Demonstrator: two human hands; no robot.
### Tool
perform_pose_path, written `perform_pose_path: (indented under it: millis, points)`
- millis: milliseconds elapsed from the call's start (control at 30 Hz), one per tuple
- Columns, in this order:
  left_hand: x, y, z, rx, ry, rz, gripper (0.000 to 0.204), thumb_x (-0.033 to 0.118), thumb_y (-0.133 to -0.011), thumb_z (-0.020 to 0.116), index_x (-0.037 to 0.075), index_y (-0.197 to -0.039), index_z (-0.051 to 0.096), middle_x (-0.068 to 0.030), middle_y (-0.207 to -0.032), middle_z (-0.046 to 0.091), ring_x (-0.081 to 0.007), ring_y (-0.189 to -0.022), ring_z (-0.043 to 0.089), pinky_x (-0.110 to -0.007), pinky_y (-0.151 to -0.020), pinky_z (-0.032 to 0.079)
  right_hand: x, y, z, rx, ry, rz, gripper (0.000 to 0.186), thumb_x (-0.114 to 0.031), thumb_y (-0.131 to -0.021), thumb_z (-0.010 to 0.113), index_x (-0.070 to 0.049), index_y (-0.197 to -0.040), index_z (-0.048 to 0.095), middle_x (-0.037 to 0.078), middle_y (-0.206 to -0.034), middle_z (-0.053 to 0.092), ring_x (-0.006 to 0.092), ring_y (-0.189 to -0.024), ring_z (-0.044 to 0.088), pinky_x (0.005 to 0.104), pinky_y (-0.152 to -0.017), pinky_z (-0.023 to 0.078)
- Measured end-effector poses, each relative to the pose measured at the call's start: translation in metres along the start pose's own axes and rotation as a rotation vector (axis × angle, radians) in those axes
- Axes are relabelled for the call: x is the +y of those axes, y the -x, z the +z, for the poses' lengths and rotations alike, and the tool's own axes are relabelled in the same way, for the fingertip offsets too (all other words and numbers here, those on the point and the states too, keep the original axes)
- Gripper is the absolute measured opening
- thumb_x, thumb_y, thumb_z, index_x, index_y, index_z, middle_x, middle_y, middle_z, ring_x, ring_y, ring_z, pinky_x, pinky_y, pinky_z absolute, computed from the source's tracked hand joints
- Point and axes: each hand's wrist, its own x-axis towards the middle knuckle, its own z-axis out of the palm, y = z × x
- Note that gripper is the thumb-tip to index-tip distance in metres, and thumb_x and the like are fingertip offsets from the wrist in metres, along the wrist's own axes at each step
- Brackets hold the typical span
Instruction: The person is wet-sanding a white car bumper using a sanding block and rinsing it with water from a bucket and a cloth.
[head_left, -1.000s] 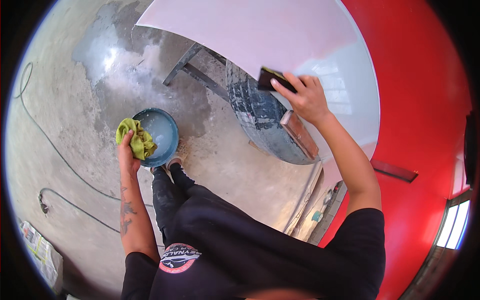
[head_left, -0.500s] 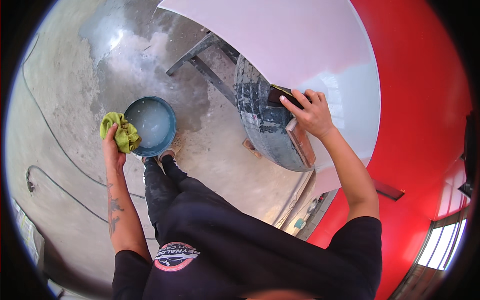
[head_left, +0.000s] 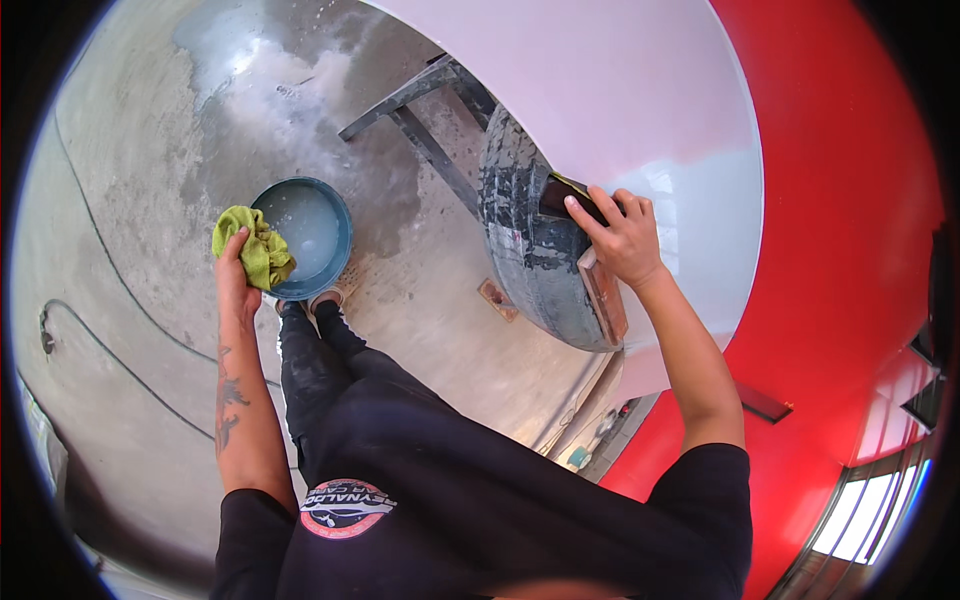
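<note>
My left hand (head_left: 236,272) grips a crumpled yellow-green cloth (head_left: 252,243), which overlaps the left rim of a round blue bucket (head_left: 343,232). Cloudy water fills part of that bucket, near my feet. On the right, my right hand (head_left: 628,238) is closed on a dark sanding pad (head_left: 562,200) with a thin yellow-green edge. The pad lies at the edge of a large curved panel (head_left: 660,90), pale pinkish white with a light grey-blue area. What the pad's underside touches is hidden.
Beneath the panel stand a worn, paint-stained tyre (head_left: 520,240) and a wooden block (head_left: 602,298). A dark metal stand (head_left: 425,140) is beyond. Wet concrete floor (head_left: 240,130) spreads far left; a cable (head_left: 110,270) runs along the left. A red surface (head_left: 840,220) curves at right.
My view has shifted slightly. The cloth sits a little further over the bucket's rim. My right hand and the pad keep nearly the same place at the panel's edge.
</note>
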Motion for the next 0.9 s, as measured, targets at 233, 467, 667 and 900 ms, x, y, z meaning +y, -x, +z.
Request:
perform_pose_path:
  millis: [233, 467, 667, 900]
  points:
    - [-0.026, -0.004, 0.024, 0.014, 0.017, -0.018, 0.03, 0.017, -0.096, 0.067, -0.001, -0.119, 0.065, -0.0141, -0.105, 0.073, -0.0289, -0.089, 0.074, -0.044, -0.079, 0.063, 0.007, -0.186, 0.051, 0.213, 0.097, 0.079, 0.052, -0.012, -0.076, 0.073, -0.029, -0.125, 0.071, -0.004, -0.118, 0.062, 0.0231, -0.094, 0.057, 0.0407, -0.074, 0.043]
    - [-0.025, 0.004, 0.007, -0.019, 0.004, -0.042, 0.031, 0.019, -0.097, 0.065, 0.0, -0.121, 0.064, -0.0142, -0.105, 0.073, -0.0291, -0.087, 0.074, -0.044, -0.079, 0.063, 0.012, -0.021, 0.003, -0.048, 0.014, -0.041, 0.057, -0.01, -0.078, 0.071, -0.032, -0.13, 0.072, -0.005, -0.127, 0.063, 0.021, -0.101, 0.054, 0.0367, -0.087, 0.039]
    - [-0.021, 0.006, 0.014, 0.02, 0.03, -0.032, 0.031, 0.017, -0.097, 0.066, -0.001, -0.121, 0.065, -0.0135, -0.105, 0.073, -0.029, -0.088, 0.074, -0.044, -0.079, 0.063, 0.014, -0.069, 0.015, 0.006, 0.039, -0.093, 0.058, -0.01, -0.077, 0.068, -0.03, -0.131, 0.07, -0.002, -0.124, 0.062, 0.0211, -0.095, 0.054, 0.0378, -0.077, 0.04]
    - [-0.026, 0.0, 0.028, -0.005, -0.067, -0.038, 0.029, 0.014, -0.095, 0.067, -0.002, -0.12, 0.065, -0.0128, -0.103, 0.073, -0.0276, -0.087, 0.074, -0.043, -0.076, 0.063, -0.012, -0.126, 0.026, 0.115, 0.031, 0.061, 0.054, -0.01, -0.078, 0.068, -0.03, -0.129, 0.07, -0.005, -0.123, 0.062, 0.0226, -0.099, 0.055, 0.0389, -0.08, 0.041]
